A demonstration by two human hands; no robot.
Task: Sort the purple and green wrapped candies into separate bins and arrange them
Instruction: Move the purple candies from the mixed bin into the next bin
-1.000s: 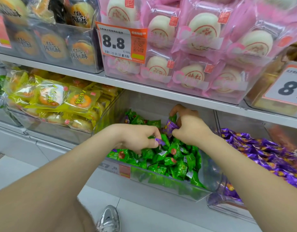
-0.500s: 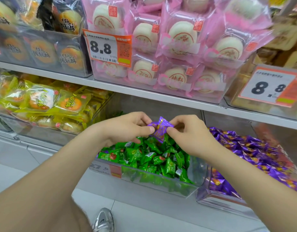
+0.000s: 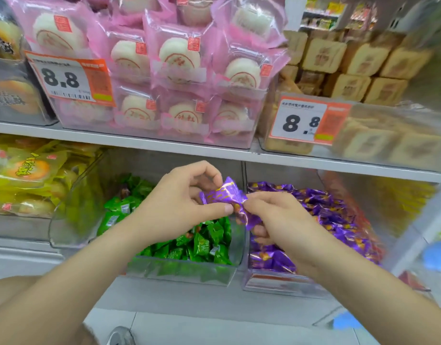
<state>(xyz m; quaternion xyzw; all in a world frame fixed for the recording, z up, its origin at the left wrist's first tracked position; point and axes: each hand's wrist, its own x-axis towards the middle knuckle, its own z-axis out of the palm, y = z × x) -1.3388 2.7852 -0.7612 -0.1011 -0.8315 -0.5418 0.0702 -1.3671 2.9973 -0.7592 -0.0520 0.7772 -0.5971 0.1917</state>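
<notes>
Store shelving fills the view, with a white shelf running across it and pale floor below. On top of the shelf, toward its left, clear bins hold pink packs of round white cakes; toward its right end are stacked tan cakes, blurred. Two orange-and-white tags reading 8.8 hang at the shelf's front edge, one on the left and one on the right. Under the shelf, at the left edge, lies a bin of yellow packs. Next to it in the middle is the green bin, heaped with green candies, and touching its right wall is the purple bin, piled with purple candies. Both bare forearms reach in from the bottom corners. The left hand hovers over the green bin, thumb and fingers pinching the left part of a purple candy. The right hand, over the purple bin's left edge, pinches the wrapper's right end with curled fingers. The candy is held in the air above the wall where the two bins meet; whether more than one piece is held I cannot tell. A shoe shows at the bottom edge.
</notes>
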